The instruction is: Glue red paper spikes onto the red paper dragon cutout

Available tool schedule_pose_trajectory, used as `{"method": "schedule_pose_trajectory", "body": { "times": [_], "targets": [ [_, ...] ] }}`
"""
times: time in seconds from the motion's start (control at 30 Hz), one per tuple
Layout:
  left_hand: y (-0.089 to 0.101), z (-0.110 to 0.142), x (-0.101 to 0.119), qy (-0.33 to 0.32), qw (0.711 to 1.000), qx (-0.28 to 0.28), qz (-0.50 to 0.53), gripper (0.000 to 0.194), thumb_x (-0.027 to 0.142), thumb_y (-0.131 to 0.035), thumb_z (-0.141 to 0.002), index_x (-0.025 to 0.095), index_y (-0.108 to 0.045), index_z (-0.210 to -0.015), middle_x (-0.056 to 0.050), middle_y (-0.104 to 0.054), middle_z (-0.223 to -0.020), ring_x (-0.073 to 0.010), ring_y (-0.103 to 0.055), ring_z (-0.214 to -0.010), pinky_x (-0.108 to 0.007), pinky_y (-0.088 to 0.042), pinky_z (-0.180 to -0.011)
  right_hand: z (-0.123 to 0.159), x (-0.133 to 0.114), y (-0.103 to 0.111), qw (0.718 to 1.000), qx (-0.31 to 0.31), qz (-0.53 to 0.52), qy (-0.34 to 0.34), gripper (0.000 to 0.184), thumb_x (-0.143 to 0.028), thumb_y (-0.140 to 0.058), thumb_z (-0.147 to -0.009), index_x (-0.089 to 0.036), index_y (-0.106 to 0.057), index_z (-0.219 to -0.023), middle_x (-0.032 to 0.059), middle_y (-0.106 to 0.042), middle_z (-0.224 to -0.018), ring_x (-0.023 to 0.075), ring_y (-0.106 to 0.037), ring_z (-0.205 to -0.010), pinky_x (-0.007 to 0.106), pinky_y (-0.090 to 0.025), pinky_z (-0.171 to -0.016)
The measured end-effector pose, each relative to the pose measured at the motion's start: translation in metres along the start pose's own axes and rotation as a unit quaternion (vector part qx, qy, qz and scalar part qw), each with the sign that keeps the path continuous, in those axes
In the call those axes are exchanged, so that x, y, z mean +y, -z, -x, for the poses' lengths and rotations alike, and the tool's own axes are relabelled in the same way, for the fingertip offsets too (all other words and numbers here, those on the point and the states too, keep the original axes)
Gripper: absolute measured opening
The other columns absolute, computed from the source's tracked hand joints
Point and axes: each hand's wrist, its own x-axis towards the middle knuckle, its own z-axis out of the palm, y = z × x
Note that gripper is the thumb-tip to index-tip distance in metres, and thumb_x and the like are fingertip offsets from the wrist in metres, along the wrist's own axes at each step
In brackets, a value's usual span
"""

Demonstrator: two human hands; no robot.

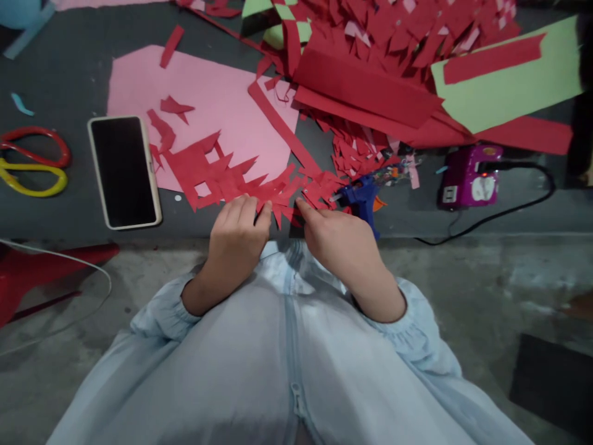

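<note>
A spiky, cut red paper piece (206,170) with small openings lies at the table's front edge, partly on a pink sheet (208,80). My left hand (238,225) is closed over its near edge, the fingers together and the thumb beside them. Close by on the right, my right hand (340,241) has its index finger stretched onto the red strips and its other fingers curled under, mostly hidden. Just beyond that hand lies a blue glue gun (364,194), its nozzle pointing left toward the strips. Red paper scraps (356,151) are heaped behind it.
A phone (124,173) and red-and-yellow-handled scissors (34,164) lie on the left. Folded red paper (365,80) and a green sheet (514,77) are at the back. On the right, a purple power box (470,176) has a black cable (523,207) plugged in.
</note>
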Motion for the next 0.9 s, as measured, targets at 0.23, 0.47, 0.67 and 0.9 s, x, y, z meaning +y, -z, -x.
{"method": "schedule_pose_trajectory", "body": {
  "times": [0.23,0.47,0.67,0.9],
  "targets": [
    [0.025,0.005,-0.057,0.176,0.983,0.058,-0.006,0.035,0.027,-0.044,-0.100,0.020,-0.072,-0.121,-0.010,-0.074,-0.107,-0.0248,-0.067,-0.099,-0.040,-0.051,-0.089,0.003,0.014,-0.015,0.984,0.148,-0.083,0.055,0.042,-0.019,-0.043,-0.093,-0.014,-0.071,-0.124,0.0103,-0.079,-0.087,0.0227,-0.072,-0.076,0.029,-0.043,-0.060],
    [0.041,-0.008,-0.105,0.213,0.975,-0.039,-0.049,0.045,0.021,-0.043,-0.095,0.018,-0.060,-0.136,-0.012,-0.066,-0.129,-0.0326,-0.054,-0.120,-0.047,-0.045,-0.100,0.005,0.021,-0.011,0.973,0.167,-0.135,0.088,0.042,-0.021,-0.042,-0.092,-0.014,-0.073,-0.121,0.0105,-0.078,-0.084,0.0223,-0.072,-0.073,0.029,-0.044,-0.060],
    [0.033,-0.016,-0.104,0.161,0.982,-0.059,-0.073,0.044,0.025,-0.050,-0.094,0.013,-0.058,-0.136,-0.020,-0.064,-0.129,-0.0394,-0.054,-0.121,-0.051,-0.047,-0.094,0.008,0.024,-0.008,0.970,0.173,-0.144,0.095,0.043,-0.019,-0.042,-0.092,-0.014,-0.073,-0.121,0.0112,-0.078,-0.085,0.0229,-0.072,-0.073,0.029,-0.043,-0.061],
    [0.036,-0.024,-0.113,0.158,0.985,-0.024,-0.069,0.025,0.028,-0.056,-0.092,0.014,-0.068,-0.110,-0.017,-0.064,-0.117,-0.0387,-0.055,-0.118,-0.053,-0.047,-0.097,-0.006,0.021,-0.018,0.967,0.161,-0.187,0.063,0.040,-0.020,-0.045,-0.092,-0.015,-0.072,-0.120,0.0113,-0.079,-0.091,0.0224,-0.070,-0.075,0.029,-0.044,-0.063]
  ]
}}
